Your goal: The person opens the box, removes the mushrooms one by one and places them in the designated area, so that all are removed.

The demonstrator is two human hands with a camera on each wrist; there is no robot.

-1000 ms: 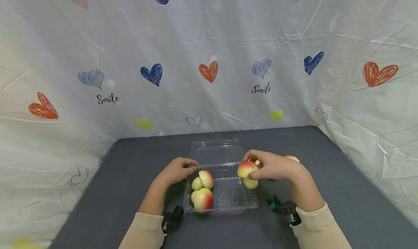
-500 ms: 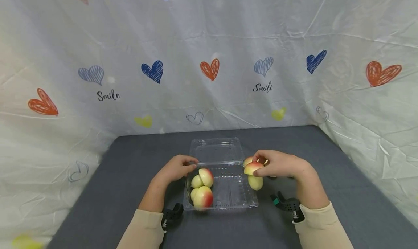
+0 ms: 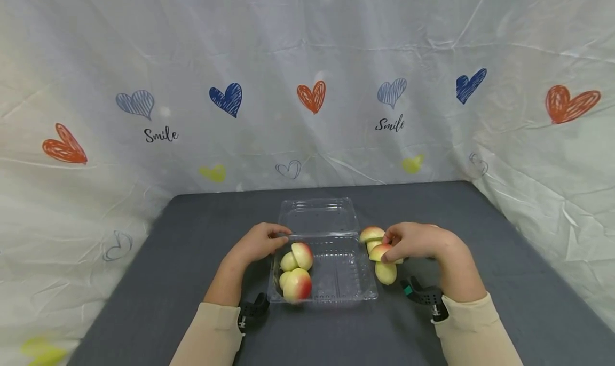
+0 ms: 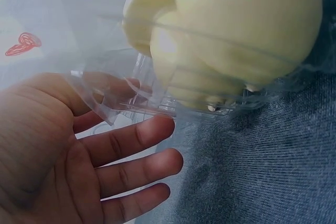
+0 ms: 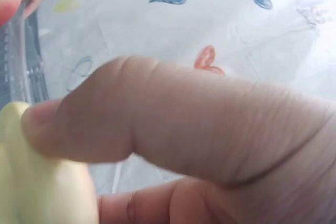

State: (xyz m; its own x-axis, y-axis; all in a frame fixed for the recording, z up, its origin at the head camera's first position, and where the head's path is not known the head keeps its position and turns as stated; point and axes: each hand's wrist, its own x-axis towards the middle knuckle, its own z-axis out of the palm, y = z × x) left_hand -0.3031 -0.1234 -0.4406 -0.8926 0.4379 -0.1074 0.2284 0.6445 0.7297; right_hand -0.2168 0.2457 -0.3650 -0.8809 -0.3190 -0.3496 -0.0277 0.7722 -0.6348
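A clear plastic clamshell box [image 3: 336,294] lies with its lid [image 3: 317,216] laid back behind it. Two mushroom-shaped pieces, pale yellow-green with red-tinged caps, sit in its left side; the nearer mushroom [image 3: 298,286] lies in front of the other mushroom [image 3: 302,256]. My left hand [image 3: 257,243] holds the box's back left corner between thumb and index finger; the other fingers extend free in the left wrist view. Beyond the box's right side, my right hand [image 3: 418,241] pinches the cap of another mushroom [image 3: 386,273], stem pointing toward me. A further mushroom [image 3: 372,233] lies just behind it.
A dark grey cloth covers the table [image 3: 216,211]. Behind and beside it hangs a white curtain [image 3: 269,51] printed with hearts. Black straps [image 3: 425,296] with cameras sit on both wrists.
My right hand has moved right with its mushroom, from over the box's right edge to beside it. The mushroom behind has come into fuller view. My left hand stays at the corner.
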